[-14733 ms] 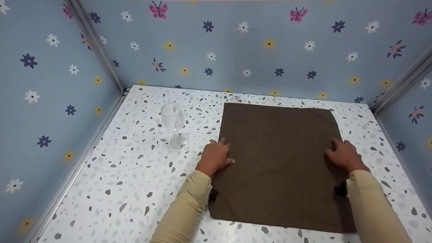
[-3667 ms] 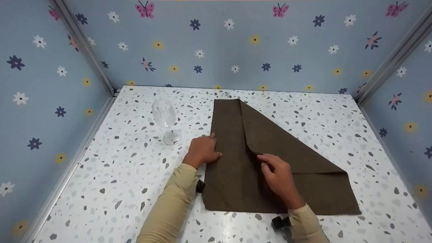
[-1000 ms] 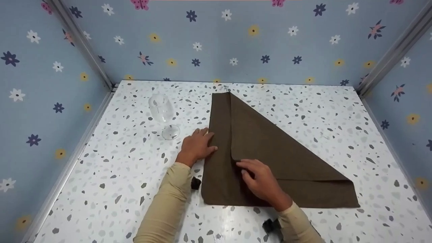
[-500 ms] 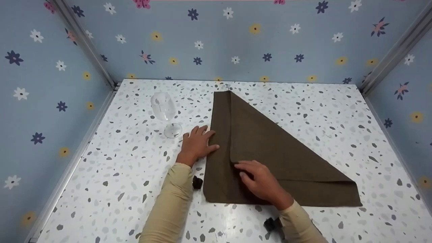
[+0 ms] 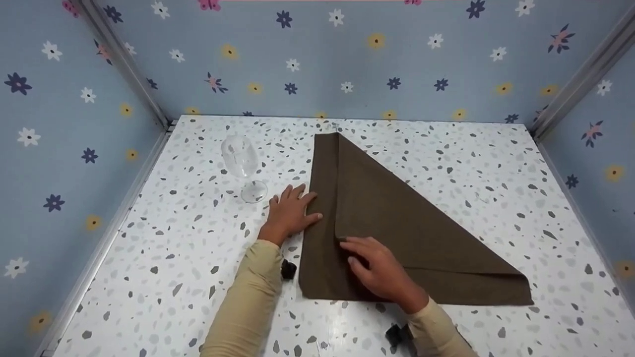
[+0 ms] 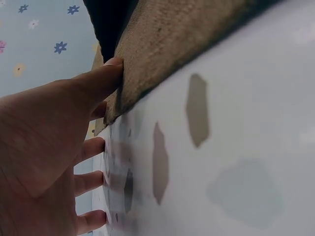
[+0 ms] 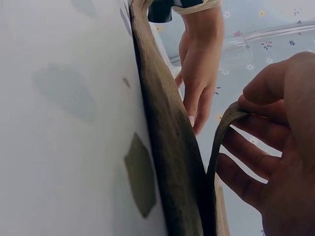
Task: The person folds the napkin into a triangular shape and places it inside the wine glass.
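Observation:
A brown cloth lies on the speckled table, its far right part folded over so that a slanting fold runs down its right side. My right hand pinches the corner of the folded layer, slightly raised over the lower layer. In the right wrist view, that corner of the cloth sits between the fingers. My left hand has its fingers spread at the cloth's left edge, thumb and index finger touching the cloth, the other fingertips on the table. A clear wine glass stands upright beyond the left hand.
The white speckled table is bounded by a flowered blue back wall and side walls, with metal strips at the corners. Black camera mounts are worn at both wrists.
The cloth lay flat 14.7 seconds ago with a hand at each side; its far right corner has since been drawn over toward the near left. Lately the right hand has edged slightly left.

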Tool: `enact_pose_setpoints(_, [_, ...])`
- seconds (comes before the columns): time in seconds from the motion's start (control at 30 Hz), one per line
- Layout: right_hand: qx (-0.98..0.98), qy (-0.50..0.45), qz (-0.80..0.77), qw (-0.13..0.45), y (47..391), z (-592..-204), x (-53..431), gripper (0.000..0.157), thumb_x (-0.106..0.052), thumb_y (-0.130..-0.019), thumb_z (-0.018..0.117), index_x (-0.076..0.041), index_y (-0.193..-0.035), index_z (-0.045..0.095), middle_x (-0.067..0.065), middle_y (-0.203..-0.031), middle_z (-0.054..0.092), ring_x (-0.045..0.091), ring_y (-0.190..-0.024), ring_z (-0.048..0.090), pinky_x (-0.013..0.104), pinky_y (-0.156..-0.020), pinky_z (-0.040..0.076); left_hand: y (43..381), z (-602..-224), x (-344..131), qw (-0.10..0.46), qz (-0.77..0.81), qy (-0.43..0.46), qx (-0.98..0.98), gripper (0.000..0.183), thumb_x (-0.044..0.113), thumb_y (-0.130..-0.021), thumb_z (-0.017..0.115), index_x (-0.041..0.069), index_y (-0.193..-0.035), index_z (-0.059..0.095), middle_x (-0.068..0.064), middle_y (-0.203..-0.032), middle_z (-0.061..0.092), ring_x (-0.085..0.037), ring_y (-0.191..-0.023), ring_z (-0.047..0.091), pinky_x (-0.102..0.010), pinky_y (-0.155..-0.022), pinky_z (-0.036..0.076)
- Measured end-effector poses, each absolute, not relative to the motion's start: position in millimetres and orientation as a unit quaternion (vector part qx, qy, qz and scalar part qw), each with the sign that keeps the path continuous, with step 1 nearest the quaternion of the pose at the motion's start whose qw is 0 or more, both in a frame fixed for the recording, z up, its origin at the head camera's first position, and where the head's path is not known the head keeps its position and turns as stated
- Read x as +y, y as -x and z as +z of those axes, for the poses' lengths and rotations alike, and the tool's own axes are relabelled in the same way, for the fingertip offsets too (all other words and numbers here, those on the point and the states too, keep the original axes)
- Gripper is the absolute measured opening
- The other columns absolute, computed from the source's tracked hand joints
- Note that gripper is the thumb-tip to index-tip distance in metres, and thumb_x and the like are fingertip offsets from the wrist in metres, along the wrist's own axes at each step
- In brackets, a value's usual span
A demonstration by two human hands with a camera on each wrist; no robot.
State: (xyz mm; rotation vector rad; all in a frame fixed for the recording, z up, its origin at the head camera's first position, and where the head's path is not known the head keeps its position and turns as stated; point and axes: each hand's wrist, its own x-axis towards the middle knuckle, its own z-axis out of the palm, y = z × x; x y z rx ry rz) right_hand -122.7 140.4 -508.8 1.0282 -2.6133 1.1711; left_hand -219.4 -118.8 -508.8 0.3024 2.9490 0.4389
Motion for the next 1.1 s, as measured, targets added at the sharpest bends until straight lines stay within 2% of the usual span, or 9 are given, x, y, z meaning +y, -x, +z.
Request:
enact_pose_setpoints(0.2, [-0.85, -0.354, 0.389, 0.037, 120, -509, 137, 0.032, -0.01, -0.096, 0.065, -0.008, -0.128, 0.069, 0.001, -0.135, 0.062, 0.018, -0.12, 0.057, 0.042, -0.097, 0.048, 218, -511, -120, 0.085, 0.168, -0.094, 0.978, 0.065, 0.055, -0.098, 0.057, 0.025, -0.154, 0.042, -0.008, -0.164, 0.025, -0.036, -0.151, 0.012, -0.064, -0.114, 0.015])
enact_pose_setpoints(0.4, [-0.849, -0.347, 0.397, 0.012, 115, -510, 136, 0.028, -0.014, -0.1, 0.061, -0.01, -0.127, 0.07, 0.001, -0.134, 0.063, 0.018, -0.12, 0.058, 0.042, -0.103, 0.045, 219, -509, -118, 0.097, 0.166, -0.097, 0.977, 0.065, 0.053, -0.098, 0.058, 0.022, -0.154, 0.043, -0.01, -0.163, 0.027, -0.037, -0.151, 0.013, -0.065, -0.114, 0.015])
enact_pose_setpoints(0.7, [-0.841, -0.358, 0.404, 0.035, 116, -511, 133, 0.027, -0.012, -0.099, 0.063, -0.01, -0.124, 0.072, 0.0, -0.131, 0.064, 0.017, -0.116, 0.06, 0.042, -0.098, 0.048, 223, -501, -117, 0.116, 0.174, -0.093, 0.973, 0.066, 0.05, -0.098, 0.06, 0.019, -0.154, 0.042, -0.012, -0.163, 0.025, -0.039, -0.151, 0.011, -0.066, -0.114, 0.014])
enact_pose_setpoints(0.97, [-0.845, -0.359, 0.397, 0.01, 113, -508, 131, 0.028, -0.014, -0.1, 0.062, -0.011, -0.127, 0.07, 0.001, -0.133, 0.063, 0.018, -0.12, 0.058, 0.044, -0.105, 0.043, 224, -498, -117, 0.128, 0.185, -0.092, 0.97, 0.066, 0.048, -0.098, 0.061, 0.018, -0.154, 0.042, -0.013, -0.163, 0.025, -0.04, -0.151, 0.011, -0.066, -0.114, 0.012])
enact_pose_setpoints(1.1, [-0.844, -0.366, 0.392, 0.002, 111, -508, 130, 0.03, -0.014, -0.101, 0.06, -0.011, -0.129, 0.068, 0.002, -0.135, 0.062, 0.019, -0.12, 0.058, 0.044, -0.104, 0.044, 224, -499, -116, 0.126, 0.185, -0.09, 0.97, 0.066, 0.048, -0.098, 0.062, 0.018, -0.153, 0.043, -0.013, -0.163, 0.025, -0.04, -0.151, 0.011, -0.066, -0.115, 0.012])
